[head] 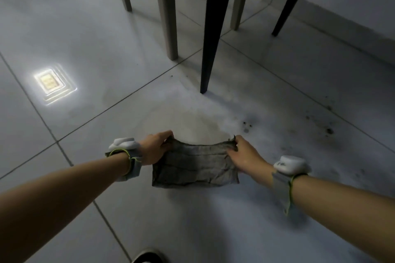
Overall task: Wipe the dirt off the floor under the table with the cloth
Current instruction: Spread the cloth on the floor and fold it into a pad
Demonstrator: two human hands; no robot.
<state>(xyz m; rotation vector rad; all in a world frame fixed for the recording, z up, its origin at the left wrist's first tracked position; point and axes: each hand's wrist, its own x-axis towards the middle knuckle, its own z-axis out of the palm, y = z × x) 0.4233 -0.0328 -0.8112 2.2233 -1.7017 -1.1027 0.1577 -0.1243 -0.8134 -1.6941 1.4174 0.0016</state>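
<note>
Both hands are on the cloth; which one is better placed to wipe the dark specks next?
Right. The right hand grips the cloth on the side nearest the dark specks; the left hand holds the far corner.

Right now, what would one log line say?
left hand: grips cloth | right hand: grips cloth | cloth: spread, above floor | dirt: right, unwiped

Grey cloth [195, 165], black-specked white floor [277, 209]
</note>
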